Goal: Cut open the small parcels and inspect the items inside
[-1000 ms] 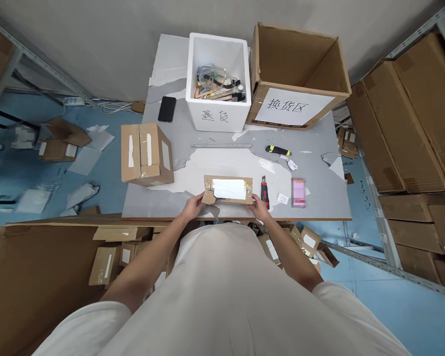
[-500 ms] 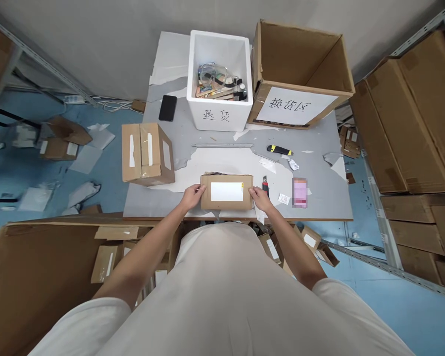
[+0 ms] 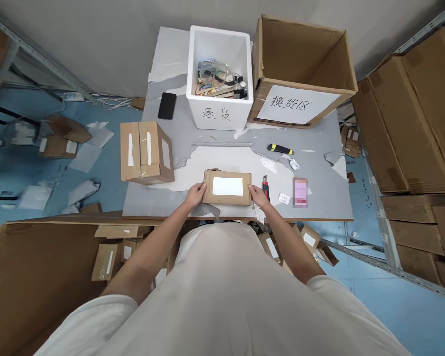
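A small flat cardboard box [image 3: 227, 200] with a white label on top is held between my two hands at the front of the table. My left hand [image 3: 195, 194] grips its left end, fingers closed on the edge. At the right end, my right hand [image 3: 258, 195] pinches the box the same way. Just beyond my right hand lies a red and black box cutter [image 3: 266, 187]. A small white printed slip [image 3: 283, 198] and a pink blurred card or screen [image 3: 300, 192] lie farther right.
A taped carton [image 3: 144, 153] stands at the table's left, with a black phone [image 3: 167, 106] behind. At the back are a white foam box [image 3: 222, 113] of mixed goods and a large open carton [image 3: 300, 86]. A yellow-black cutter [image 3: 280, 149] lies mid-right. Shelved boxes [image 3: 411, 123] flank the right.
The small box has shifted slightly away from me and now sits tilted, its left end turned a little. Both hands have moved with it and still grip its ends.
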Available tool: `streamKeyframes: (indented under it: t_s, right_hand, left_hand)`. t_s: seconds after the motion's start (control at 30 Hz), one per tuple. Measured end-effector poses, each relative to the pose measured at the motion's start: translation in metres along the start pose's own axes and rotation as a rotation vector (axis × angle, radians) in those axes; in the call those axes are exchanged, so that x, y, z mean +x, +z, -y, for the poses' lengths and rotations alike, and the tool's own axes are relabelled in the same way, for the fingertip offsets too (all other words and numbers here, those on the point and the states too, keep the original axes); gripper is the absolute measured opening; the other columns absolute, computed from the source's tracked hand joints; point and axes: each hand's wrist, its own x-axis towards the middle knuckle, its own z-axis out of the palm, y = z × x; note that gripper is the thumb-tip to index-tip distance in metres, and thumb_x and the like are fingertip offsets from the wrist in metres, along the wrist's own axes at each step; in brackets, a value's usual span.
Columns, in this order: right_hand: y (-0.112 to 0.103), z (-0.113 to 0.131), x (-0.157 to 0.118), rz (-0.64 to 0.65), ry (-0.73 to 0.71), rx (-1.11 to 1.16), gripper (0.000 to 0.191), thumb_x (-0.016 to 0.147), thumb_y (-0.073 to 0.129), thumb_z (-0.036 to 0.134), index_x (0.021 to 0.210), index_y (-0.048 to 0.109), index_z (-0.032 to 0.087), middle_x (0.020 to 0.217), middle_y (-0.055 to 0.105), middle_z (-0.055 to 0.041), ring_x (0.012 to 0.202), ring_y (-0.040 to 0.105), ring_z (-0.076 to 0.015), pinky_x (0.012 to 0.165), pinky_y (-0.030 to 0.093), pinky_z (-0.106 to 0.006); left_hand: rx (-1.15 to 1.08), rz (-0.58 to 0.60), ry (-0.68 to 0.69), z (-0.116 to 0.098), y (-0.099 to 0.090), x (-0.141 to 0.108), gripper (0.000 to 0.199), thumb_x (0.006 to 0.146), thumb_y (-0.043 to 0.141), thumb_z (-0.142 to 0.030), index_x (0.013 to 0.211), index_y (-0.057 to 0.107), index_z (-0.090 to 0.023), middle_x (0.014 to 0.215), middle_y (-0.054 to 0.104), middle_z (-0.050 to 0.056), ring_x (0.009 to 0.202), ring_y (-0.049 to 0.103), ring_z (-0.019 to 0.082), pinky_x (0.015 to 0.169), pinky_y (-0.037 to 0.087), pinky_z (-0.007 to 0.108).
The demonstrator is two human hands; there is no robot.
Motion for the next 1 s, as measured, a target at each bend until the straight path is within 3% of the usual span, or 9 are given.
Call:
streamKeyframes:
  t_s: [0.1,0.2,0.33,0.43,0.53,0.63,0.8,1.0]
  right_hand:
    - [0.002,-0.008,-0.006,-0.039,0.012,0.091,0.049,0.092,0.033,0.049,0.119,0.061,0.018,0.111,0.068,-0.0081,0.096,0.065,-0.0181,0.083,0.053,-0.034]
    - [0.002,-0.020,-0.016,-0.084,0.014,0.154,0.044,0.089,0.040,0.034,0.126,0.056,0.017,0.119,0.065,-0.0111,0.096,0.066,-0.0187,0.087,0.053,-0.037]
    - [0.002,-0.036,-0.033,-0.027,-0.067,0.092,0.057,0.074,0.056,0.017,0.131,0.052,0.020,0.132,0.057,-0.0123,0.107,0.063,-0.0219,0.096,0.049,-0.042]
    - [0.008,-0.041,-0.040,0.046,-0.113,0.096,0.064,0.069,0.062,0.014,0.131,0.051,0.022,0.133,0.056,-0.0099,0.117,0.059,-0.0225,0.103,0.043,-0.043]
    - [0.017,-0.037,-0.042,0.061,-0.086,0.125,0.060,0.069,0.065,0.016,0.127,0.050,0.020,0.127,0.061,-0.0096,0.112,0.061,-0.0227,0.102,0.044,-0.044]
    - [0.020,-0.027,-0.041,0.042,-0.063,0.153,0.048,0.071,0.065,0.024,0.118,0.053,0.019,0.121,0.064,-0.0102,0.110,0.061,-0.0227,0.099,0.046,-0.042]
    - [0.008,-0.002,-0.044,0.065,-0.185,0.232,0.036,0.079,0.059,0.039,0.110,0.051,0.022,0.119,0.063,-0.0087,0.116,0.057,-0.0201,0.098,0.045,-0.037]
    - [-0.016,0.040,-0.037,-0.116,-0.162,-0.124,0.032,0.087,0.045,0.049,0.094,0.055,0.020,0.095,0.067,-0.0073,0.089,0.062,-0.0205,0.082,0.046,-0.034]
  left_hand:
    - [-0.110,0.015,-0.028,0.013,0.000,-0.005,0.059,0.082,0.040,-0.054,0.116,0.063,-0.012,0.109,0.069,0.012,0.097,0.065,0.023,0.085,0.052,0.038]
    - [-0.160,0.034,-0.049,0.027,-0.005,-0.014,0.056,0.073,0.054,-0.044,0.118,0.062,-0.012,0.115,0.067,0.015,0.102,0.064,0.024,0.092,0.050,0.041]
    - [-0.148,0.134,-0.010,0.038,-0.009,-0.030,0.061,0.059,0.067,-0.035,0.116,0.063,-0.013,0.117,0.067,0.015,0.106,0.063,0.028,0.094,0.049,0.044]
    - [-0.123,0.194,0.033,0.041,-0.003,-0.035,0.061,0.058,0.070,-0.040,0.114,0.065,-0.015,0.114,0.068,0.012,0.108,0.062,0.030,0.093,0.049,0.045]
    - [-0.057,0.188,0.055,0.041,0.003,-0.035,0.052,0.063,0.067,-0.047,0.106,0.067,-0.016,0.108,0.071,0.010,0.103,0.064,0.029,0.092,0.050,0.045]
    - [0.004,0.166,0.058,0.036,0.004,-0.035,0.047,0.068,0.063,-0.049,0.101,0.067,-0.016,0.103,0.071,0.011,0.098,0.065,0.028,0.090,0.051,0.044]
    - [0.029,0.076,0.111,0.009,-0.007,-0.045,0.048,0.079,0.052,-0.050,0.110,0.063,-0.015,0.113,0.066,0.013,0.104,0.063,0.026,0.090,0.051,0.039]
    - [0.067,-0.026,0.108,-0.028,-0.018,-0.049,0.056,0.072,0.063,-0.055,0.111,0.063,-0.013,0.108,0.067,0.013,0.096,0.063,0.025,0.075,0.054,0.033]
